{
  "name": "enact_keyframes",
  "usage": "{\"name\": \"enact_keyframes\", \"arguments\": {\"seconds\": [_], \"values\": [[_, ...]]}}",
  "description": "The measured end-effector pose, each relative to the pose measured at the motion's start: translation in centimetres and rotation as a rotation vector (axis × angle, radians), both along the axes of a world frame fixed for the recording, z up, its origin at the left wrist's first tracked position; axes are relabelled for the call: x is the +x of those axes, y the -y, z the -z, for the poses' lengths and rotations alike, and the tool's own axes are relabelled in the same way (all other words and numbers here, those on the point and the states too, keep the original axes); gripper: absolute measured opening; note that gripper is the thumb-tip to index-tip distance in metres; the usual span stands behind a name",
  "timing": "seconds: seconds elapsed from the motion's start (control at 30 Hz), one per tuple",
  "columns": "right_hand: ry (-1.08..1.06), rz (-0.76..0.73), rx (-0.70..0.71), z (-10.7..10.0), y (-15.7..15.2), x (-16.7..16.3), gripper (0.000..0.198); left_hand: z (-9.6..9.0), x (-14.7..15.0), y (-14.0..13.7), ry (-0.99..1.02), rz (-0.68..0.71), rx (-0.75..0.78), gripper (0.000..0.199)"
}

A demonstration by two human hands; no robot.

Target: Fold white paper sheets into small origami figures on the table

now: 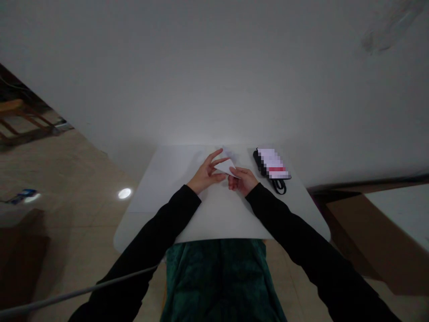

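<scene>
A small piece of folded white paper (225, 166), roughly triangular, is held up over the white table. My right hand (244, 179) pinches its lower right corner between thumb and fingers. Around its left side, my left hand (208, 172) has its fingers spread, with the index finger raised and the thumb apart below. One left finger lies along the paper's upper edge; whether it presses on the paper I cannot tell.
White sheets (167, 174) lie on the left of the table (221, 223). To the right is a phone-like device with a blurred screen (273, 163), with a black cord loop (279, 185). A wall (214, 80) rises behind; a cardboard box (385, 237) stands right.
</scene>
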State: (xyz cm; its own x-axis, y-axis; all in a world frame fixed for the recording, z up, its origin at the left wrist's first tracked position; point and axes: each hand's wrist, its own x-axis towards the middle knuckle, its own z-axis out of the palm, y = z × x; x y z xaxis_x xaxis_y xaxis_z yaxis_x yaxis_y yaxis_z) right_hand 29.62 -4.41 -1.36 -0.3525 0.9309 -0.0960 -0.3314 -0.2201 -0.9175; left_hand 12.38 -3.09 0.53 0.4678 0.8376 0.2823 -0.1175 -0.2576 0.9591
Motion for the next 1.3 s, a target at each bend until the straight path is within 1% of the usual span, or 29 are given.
{"name": "enact_keyframes", "arguments": {"seconds": [0.03, 0.07, 0.17, 0.23, 0.27, 0.33, 0.4, 0.43, 0.47, 0.53, 0.6, 0.67, 0.73, 0.83, 0.9, 1.0, 1.07, 1.13, 1.3], "values": [[-0.031, -0.023, -0.041, 0.0, 0.0, 0.0, 0.039, 0.0, 0.2, 0.2, 0.013, 0.034, -0.018, 0.085], [-0.046, -0.058, -0.071, 0.0, 0.1, -0.1, 0.038, 0.0, 0.5, 0.4, 0.011, 0.047, -0.031, 0.082], [-0.04, -0.163, -0.108, 0.2, 0.2, -0.3, 0.041, 0.2, 0.9, 0.7, -0.023, 0.007, -0.043, 0.06], [0.042, -0.187, -0.104, 0.2, 0.3, -0.5, 0.045, 0.4, 1.0, 0.6, -0.046, -0.035, -0.041, 0.054], [0.116, -0.147, -0.079, 0.2, 0.3, -0.6, 0.048, 0.5, 0.9, 0.4, -0.057, -0.056, -0.04, 0.055], [0.276, 0.038, 0.039, 0.2, 0.4, -0.6, 0.049, 0.7, 0.7, 0.2, -0.088, -0.079, -0.04, 0.057], [0.379, 0.268, 0.214, 0.2, 0.4, -0.5, 0.043, 0.9, 0.6, 0.1, -0.109, -0.073, -0.042, 0.059], [0.41, 0.352, 0.307, 0.1, 0.5, -0.4, 0.04, 1.1, 0.5, 0.1, -0.113, -0.061, -0.047, 0.061], [0.437, 0.406, 0.394, 0.1, 0.6, -0.4, 0.038, 1.2, 0.5, 0.2, -0.114, -0.045, -0.052, 0.062], [0.491, 0.433, 0.537, 0.0, 0.7, -0.3, 0.031, 1.4, 0.6, 0.4, -0.126, -0.021, -0.043, 0.065], [0.5, 0.369, 0.606, 0.0, 0.8, -0.4, 0.024, 1.5, 0.6, 0.6, -0.177, -0.008, 0.0, 0.066], [0.449, 0.279, 0.59, 0.0, 0.9, -0.5, 0.023, 1.5, 0.7, 0.9, -0.252, 0.004, 0.081, 0.065], [0.385, 0.231, 0.54, 0.0, 0.8, -0.7, 0.025, 1.3, 0.7, 1.0, -0.322, 0.016, 0.179, 0.061], [0.309, 0.225, 0.484, 0.0, 0.4, -0.8, 0.03, 1.3, 0.6, 1.0, -0.425, 0.03, 0.301, 0.053], [0.265, 0.229, 0.446, 0.2, 0.0, -0.8, 0.034, 1.4, 0.5, 0.8, -0.497, 0.033, 0.348, 0.054], [0.207, 0.196, 0.34, 0.5, -0.4, -0.7, 0.038, 1.4, 0.4, 0.7, -0.578, 0.02, 0.367, 0.06], [0.156, 0.15, 0.244, 0.7, -0.5, -0.6, 0.041, 1.3, 0.4, 0.8, -0.58, 0.01, 0.362, 0.057], [0.115, 0.123, 0.179, 0.7, -0.4, -0.7, 0.043, 0.9, 0.4, 1.0, -0.544, 0.016, 0.359, 0.051], [0.134, 0.144, 0.179, 0.4, -0.1, -0.8, 0.043, -0.1, 0.7, 1.6, -0.479, 0.02, 0.276, 0.051]]}}
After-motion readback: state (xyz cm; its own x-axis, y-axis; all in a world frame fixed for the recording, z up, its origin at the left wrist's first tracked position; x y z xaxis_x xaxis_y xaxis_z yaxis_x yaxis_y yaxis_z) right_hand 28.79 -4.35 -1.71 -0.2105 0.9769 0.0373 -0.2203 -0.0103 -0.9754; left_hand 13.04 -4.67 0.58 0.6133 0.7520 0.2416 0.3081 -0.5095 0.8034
